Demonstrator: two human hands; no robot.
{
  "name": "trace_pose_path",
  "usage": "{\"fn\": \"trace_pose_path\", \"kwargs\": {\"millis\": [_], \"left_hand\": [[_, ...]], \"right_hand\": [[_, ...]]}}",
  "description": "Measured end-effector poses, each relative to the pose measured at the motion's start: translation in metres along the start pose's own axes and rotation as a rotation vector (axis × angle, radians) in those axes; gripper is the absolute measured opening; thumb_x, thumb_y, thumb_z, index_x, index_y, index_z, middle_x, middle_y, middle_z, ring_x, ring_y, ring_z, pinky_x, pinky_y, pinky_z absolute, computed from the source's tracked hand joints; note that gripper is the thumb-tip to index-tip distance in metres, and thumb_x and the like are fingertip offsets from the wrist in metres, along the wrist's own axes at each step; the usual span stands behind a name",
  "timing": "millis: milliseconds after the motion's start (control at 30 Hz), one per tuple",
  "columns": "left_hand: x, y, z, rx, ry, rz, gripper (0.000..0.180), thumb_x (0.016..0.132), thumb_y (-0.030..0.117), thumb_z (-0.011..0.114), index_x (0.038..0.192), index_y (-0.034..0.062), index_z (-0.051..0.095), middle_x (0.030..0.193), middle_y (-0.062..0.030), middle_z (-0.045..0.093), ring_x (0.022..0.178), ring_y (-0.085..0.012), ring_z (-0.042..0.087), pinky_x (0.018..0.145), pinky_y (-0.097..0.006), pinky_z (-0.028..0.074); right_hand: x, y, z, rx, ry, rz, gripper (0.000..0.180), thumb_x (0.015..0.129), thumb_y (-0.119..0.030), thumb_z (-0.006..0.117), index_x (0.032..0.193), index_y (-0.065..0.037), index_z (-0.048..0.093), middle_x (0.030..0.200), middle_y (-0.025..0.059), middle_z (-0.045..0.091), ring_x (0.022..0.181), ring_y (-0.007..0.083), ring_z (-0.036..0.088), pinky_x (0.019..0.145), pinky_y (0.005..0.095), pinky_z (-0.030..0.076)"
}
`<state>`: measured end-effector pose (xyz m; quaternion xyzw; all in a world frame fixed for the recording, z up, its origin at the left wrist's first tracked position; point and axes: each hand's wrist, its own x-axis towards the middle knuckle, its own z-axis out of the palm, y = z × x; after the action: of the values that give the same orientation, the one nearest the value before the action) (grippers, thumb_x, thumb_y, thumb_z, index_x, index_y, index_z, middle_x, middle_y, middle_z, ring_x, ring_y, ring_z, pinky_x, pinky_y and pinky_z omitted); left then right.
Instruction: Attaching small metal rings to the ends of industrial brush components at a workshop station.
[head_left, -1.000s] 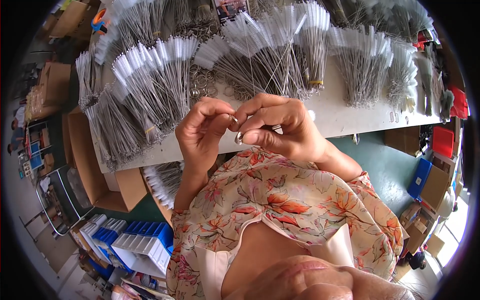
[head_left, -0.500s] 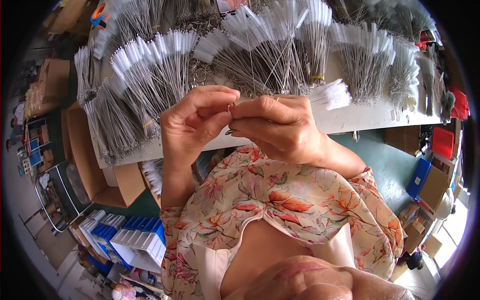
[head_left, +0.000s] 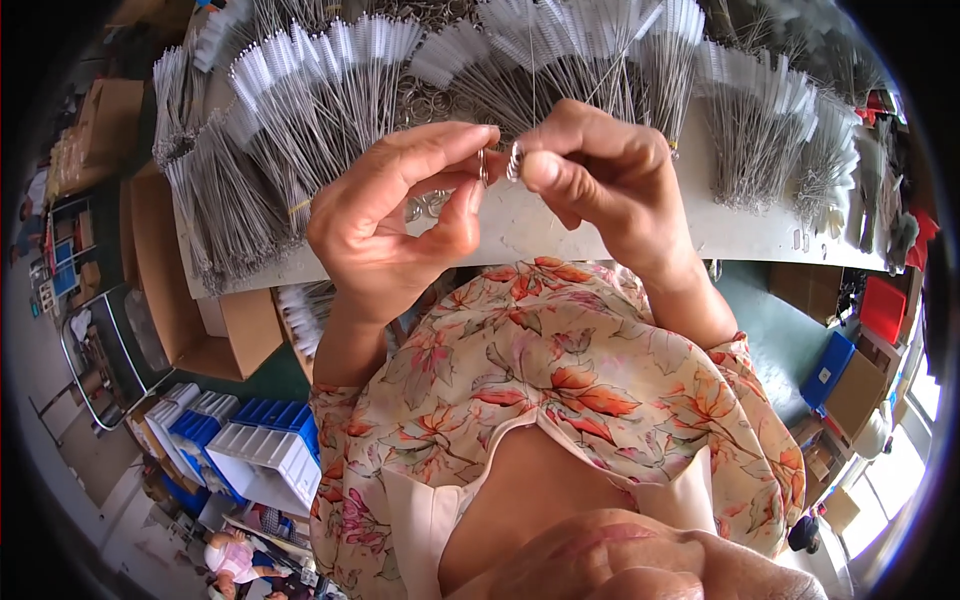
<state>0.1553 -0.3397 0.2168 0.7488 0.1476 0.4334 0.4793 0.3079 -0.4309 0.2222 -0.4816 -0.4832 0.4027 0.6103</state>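
Observation:
My left hand pinches a thin metal ring, seen edge-on, between thumb and fingertips. Close to its right, my right hand grips several small wire loops between thumb and curled forefinger. What these loops belong to is hidden behind the fingers. A small gap separates the ring from the loops. Both hands are raised over the table's near edge. Behind them lie loose metal rings and bundles of wire-handled brushes with white bristles.
More brush bundles cover the right part of the white table. An open cardboard box stands below its left end, with blue and white plastic bins nearer. At the right are a red bin and a blue one.
My hands have drawn apart and now show a ring and loops between them. The right hand has turned and risen. White bristles beside the right hand no longer show. The view has shifted slightly.

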Motion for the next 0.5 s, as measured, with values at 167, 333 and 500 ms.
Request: {"fn": "trace_pose_path", "kwargs": {"millis": [167, 333, 500], "left_hand": [[0.002, -0.002, -0.001, 0.054, -0.003, 0.013, 0.029, 0.069, -0.013, 0.062, 0.097, -0.0066, 0.061, 0.094, -0.0155, 0.063, 0.080, -0.0174, 0.065, 0.069, -0.025, 0.056], [0.003, -0.006, -0.003, 0.065, -0.018, -0.031, 0.030, 0.069, -0.013, 0.062, 0.098, -0.0059, 0.062, 0.094, -0.0149, 0.063, 0.080, -0.0170, 0.064, 0.070, -0.025, 0.055], [0.011, -0.001, -0.018, -0.025, -0.168, -0.185, 0.028, 0.070, -0.013, 0.061, 0.097, -0.0067, 0.062, 0.094, -0.0141, 0.063, 0.081, -0.0158, 0.063, 0.071, -0.024, 0.054]], "right_hand": [[0.005, 0.006, 0.006, 0.379, 0.018, 0.312, 0.017, 0.083, -0.018, 0.064, 0.088, -0.002, 0.061, 0.071, -0.0005, 0.059, 0.055, 0.0027, 0.046, 0.048, 0.0175, 0.038], [0.009, 0.011, 0.003, 0.360, -0.004, 0.329, 0.016, 0.082, -0.017, 0.065, 0.086, -0.001, 0.062, 0.071, 0.0000, 0.060, 0.056, 0.0032, 0.048, 0.048, 0.0179, 0.039], [0.016, 0.008, -0.004, 0.204, -0.138, 0.312, 0.014, 0.081, -0.015, 0.066, 0.083, 0.000, 0.063, 0.068, -0.0002, 0.059, 0.055, 0.0036, 0.049, 0.048, 0.0181, 0.040]]}}
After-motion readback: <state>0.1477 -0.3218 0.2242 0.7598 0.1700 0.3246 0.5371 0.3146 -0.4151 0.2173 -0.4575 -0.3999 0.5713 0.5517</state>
